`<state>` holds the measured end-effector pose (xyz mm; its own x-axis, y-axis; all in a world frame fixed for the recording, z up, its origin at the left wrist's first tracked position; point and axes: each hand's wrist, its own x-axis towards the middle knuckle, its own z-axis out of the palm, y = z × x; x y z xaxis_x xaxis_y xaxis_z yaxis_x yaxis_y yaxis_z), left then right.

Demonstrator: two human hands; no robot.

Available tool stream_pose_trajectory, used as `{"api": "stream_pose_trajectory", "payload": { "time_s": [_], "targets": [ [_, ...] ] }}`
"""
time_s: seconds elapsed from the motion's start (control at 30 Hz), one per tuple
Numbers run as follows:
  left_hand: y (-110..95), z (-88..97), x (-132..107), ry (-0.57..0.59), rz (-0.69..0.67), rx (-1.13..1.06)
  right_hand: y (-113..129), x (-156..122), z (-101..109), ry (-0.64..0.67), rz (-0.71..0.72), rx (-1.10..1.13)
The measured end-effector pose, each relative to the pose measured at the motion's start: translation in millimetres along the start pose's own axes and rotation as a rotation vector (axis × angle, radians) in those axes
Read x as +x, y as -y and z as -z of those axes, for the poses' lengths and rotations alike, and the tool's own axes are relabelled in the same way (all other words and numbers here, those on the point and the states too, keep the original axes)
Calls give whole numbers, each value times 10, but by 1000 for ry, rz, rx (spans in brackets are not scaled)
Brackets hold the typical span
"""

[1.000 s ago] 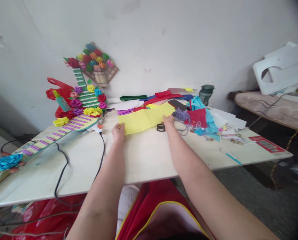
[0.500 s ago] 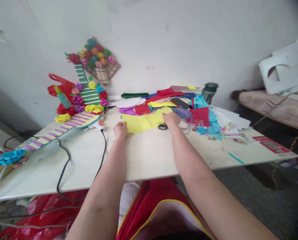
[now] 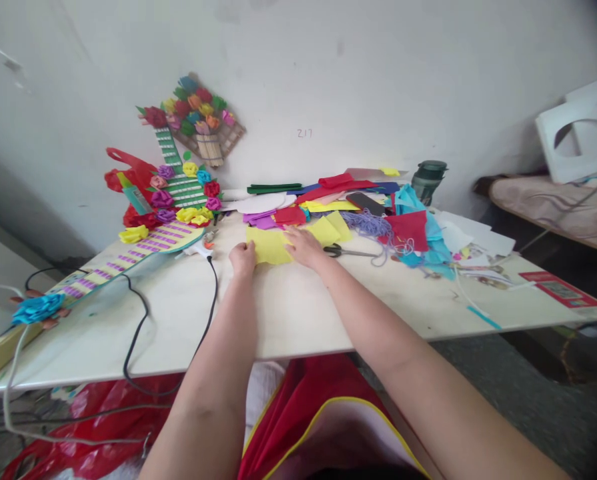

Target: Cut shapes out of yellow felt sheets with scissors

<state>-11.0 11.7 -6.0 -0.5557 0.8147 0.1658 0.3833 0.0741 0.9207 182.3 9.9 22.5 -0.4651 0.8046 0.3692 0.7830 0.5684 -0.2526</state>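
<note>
A yellow sheet, likely crepe paper [image 3: 268,245], lies over the middle of the table. My left hand [image 3: 243,258] is closed on its left edge, thumb and fingers pinching it. Across the sheet's middle, my right hand [image 3: 303,247] rests with fingers stretched out, touching the paper. The sheet's right part and a second yellow layer [image 3: 341,225] show beyond that hand. Just right of my right hand lies a pair of scissors [image 3: 351,253], its handle partly behind the wrist.
Purple yarn [image 3: 368,223], coloured sheets and a dark phone-like slab [image 3: 365,203] are heaped behind. A glue gun [image 3: 198,249] with its black cord lies left, beside a flower-covered guitar shape [image 3: 143,250]. A dark bottle [image 3: 427,180] stands at back right.
My right hand has let go of the sheet's right end and moved left onto its middle. The sheet has lowered, and the scissors show more. My left hand keeps its hold.
</note>
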Motion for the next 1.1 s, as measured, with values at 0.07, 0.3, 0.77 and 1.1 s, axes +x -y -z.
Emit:
{"api": "stream_pose_trajectory", "payload": {
  "time_s": [0.07, 0.3, 0.77, 1.1],
  "targets": [
    [-4, 8, -5, -2, 6, 25, 60, 0, -111, 266, -26, 9],
    [29, 2, 37, -59, 23, 1, 149, -48, -186, 401, -81, -23],
    [-248, 153, -200, -86, 17, 384, 198, -41, -204, 458, -117, -49],
    [-316, 141, -324, -55, 45, 523, 165, -66, -104, 159, -164, -143]
  ]
}}
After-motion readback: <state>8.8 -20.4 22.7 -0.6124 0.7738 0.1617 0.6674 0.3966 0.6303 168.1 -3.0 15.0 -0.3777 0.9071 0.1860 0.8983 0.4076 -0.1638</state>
